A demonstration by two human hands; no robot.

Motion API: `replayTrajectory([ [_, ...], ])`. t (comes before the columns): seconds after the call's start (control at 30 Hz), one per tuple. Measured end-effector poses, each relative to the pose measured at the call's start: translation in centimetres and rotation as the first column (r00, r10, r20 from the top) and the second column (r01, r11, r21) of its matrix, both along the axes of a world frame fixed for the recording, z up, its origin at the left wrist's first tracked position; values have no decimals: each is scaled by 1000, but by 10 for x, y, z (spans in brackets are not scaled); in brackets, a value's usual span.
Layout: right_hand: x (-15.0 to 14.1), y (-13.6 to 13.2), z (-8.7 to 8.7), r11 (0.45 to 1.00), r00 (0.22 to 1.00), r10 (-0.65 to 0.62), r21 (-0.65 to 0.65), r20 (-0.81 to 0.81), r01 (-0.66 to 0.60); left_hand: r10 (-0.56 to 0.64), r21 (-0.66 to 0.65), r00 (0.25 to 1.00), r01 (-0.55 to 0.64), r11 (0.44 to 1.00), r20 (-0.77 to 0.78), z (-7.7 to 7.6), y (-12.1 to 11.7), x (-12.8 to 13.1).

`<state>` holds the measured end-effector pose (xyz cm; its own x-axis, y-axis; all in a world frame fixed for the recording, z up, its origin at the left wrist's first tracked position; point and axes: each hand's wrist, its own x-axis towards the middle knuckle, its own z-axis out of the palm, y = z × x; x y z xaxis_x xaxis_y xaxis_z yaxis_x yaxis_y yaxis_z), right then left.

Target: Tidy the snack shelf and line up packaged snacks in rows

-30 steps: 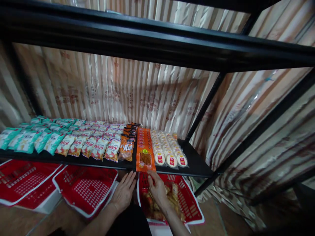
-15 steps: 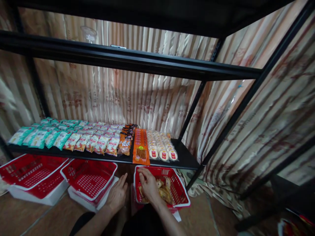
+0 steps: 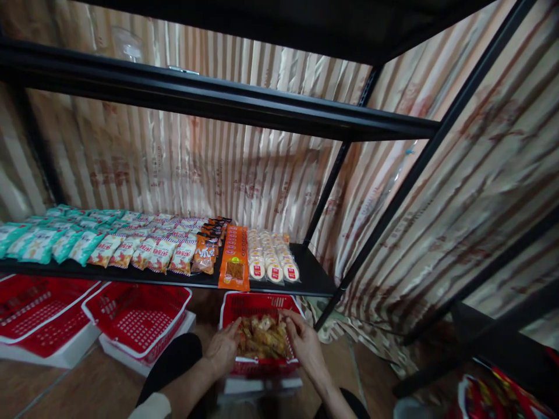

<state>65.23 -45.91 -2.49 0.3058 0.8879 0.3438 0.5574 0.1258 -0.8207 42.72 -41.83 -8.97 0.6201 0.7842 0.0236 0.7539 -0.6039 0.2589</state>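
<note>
A red plastic basket (image 3: 257, 301) with a pale rim is on the floor in front of me, just below the shelf's front edge. Brown-yellow packaged snacks (image 3: 264, 337) fill its bottom. My left hand (image 3: 222, 349) is closed over the basket's left side, fingertips reaching just inside. On the right side, my right hand (image 3: 304, 342) grips near the rim, thumb and fingers bent inward. Under the basket shows a blurred white base (image 3: 262, 384).
A black shelf (image 3: 317, 279) above holds rows of teal packs (image 3: 41, 244), white-and-orange packs (image 3: 148, 253), an orange packet (image 3: 234, 262) and round white packs (image 3: 274, 270). More red baskets (image 3: 140, 317) stand at left. A black post (image 3: 379, 233) rises at right.
My right hand has left the basket's inside for its right side. My left hand has come from beside the basket onto its left side. The basket now sits straighter before me; the view has shifted.
</note>
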Motion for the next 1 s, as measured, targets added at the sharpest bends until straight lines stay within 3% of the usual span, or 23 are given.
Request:
replayTrajectory([
  [0.13, 17, 11, 16, 1000, 1000, 6, 7, 2, -6, -7, 25, 999, 6, 1000, 45, 9, 12, 19],
  [0.33, -1, 48, 31, 997, 996, 78, -22, 46, -77, 12, 80, 993, -22, 997, 119, 11, 41, 23],
  [0.57, -14, 91, 16, 970, 976, 211, -113, -61, -217, 76, 154, 978, -107, 982, 195, 3, 72, 25],
  [0.77, 10, 99, -5, 978, 985, 155, -131, -77, -164, 70, 180, 972, -112, 977, 223, -6, 87, 44],
  [1.0, 17, 131, -14, 961, 960, 208, -144, -189, -237, 43, 229, 973, -97, 969, 228, 1, 108, 53],
])
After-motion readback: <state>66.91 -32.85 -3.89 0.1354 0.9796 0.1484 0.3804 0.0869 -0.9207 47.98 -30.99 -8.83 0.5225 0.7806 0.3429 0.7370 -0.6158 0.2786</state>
